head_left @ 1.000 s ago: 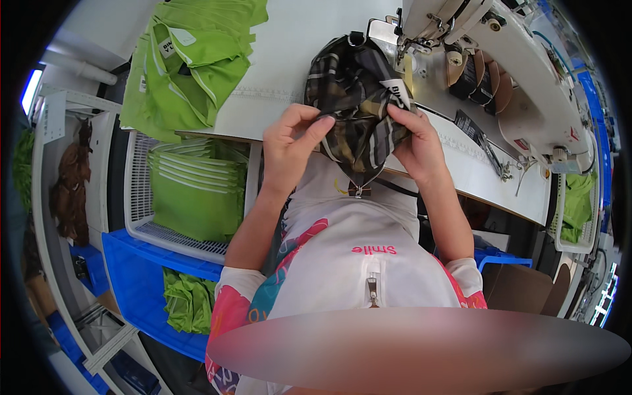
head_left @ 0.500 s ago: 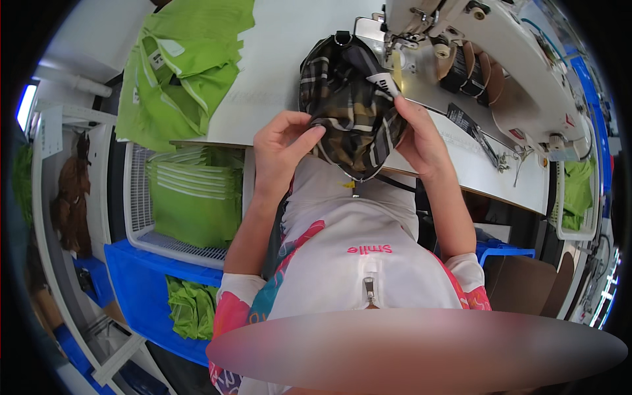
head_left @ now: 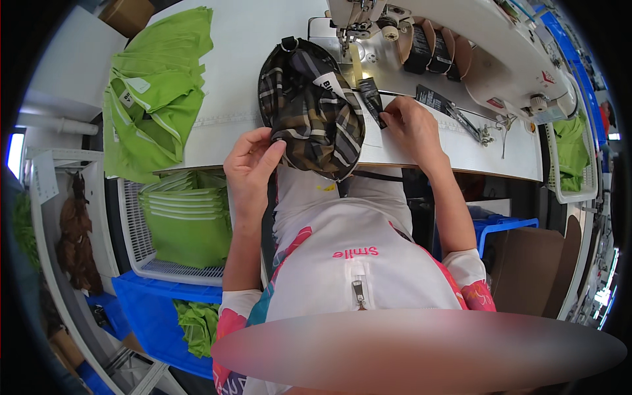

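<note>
Two hands point(head_left: 250, 164) point(head_left: 416, 131), left pinching one plaid pouch point(head_left: 308, 125), right pinching one black label point(head_left: 370, 97), one sewing machine point(head_left: 487, 56)

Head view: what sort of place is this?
Most likely a sewing workshop: a sewing machine stands on the table, a plaid bag lies by it, and green cloth is piled on the table's left, with more stacked in a white basket below.

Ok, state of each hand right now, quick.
Left hand: closed, fingers pinching the edge of the plaid fabric bag.
Right hand: closed, fingers pinching the near end of a small black strip.
</note>
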### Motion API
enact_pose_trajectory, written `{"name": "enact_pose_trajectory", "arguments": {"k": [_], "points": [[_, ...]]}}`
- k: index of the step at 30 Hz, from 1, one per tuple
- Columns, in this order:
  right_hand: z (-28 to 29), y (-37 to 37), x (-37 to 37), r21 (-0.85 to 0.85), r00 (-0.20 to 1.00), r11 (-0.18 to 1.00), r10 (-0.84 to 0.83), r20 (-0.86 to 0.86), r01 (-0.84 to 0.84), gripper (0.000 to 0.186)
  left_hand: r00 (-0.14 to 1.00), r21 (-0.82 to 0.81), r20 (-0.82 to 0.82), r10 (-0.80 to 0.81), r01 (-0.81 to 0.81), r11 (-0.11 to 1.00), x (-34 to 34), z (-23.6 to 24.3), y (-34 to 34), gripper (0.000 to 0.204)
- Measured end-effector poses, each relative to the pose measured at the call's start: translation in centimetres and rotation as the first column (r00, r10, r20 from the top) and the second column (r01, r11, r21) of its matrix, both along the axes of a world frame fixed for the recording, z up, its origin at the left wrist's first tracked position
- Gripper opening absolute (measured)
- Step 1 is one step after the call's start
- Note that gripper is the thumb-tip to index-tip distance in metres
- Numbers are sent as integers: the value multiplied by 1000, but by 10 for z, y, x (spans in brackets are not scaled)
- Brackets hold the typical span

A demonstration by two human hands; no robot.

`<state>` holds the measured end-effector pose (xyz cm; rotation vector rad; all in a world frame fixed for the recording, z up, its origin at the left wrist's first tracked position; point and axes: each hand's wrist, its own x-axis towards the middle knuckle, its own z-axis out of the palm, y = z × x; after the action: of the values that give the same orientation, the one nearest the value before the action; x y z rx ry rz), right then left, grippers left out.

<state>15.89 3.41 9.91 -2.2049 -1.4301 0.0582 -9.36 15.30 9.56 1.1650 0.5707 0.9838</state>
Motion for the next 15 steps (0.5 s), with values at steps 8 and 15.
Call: {"name": "enact_pose_trajectory", "arguments": {"k": [8, 15], "points": [[9, -17, -5, 379, 84, 909, 370, -925, 174, 12, 946, 501, -46, 320, -255, 827, 9, 0, -10, 30], [38, -29, -82, 349, 252, 935, 322, -913, 71, 9, 999, 416, 5, -44, 38, 909, -7, 10, -42, 38]]}}
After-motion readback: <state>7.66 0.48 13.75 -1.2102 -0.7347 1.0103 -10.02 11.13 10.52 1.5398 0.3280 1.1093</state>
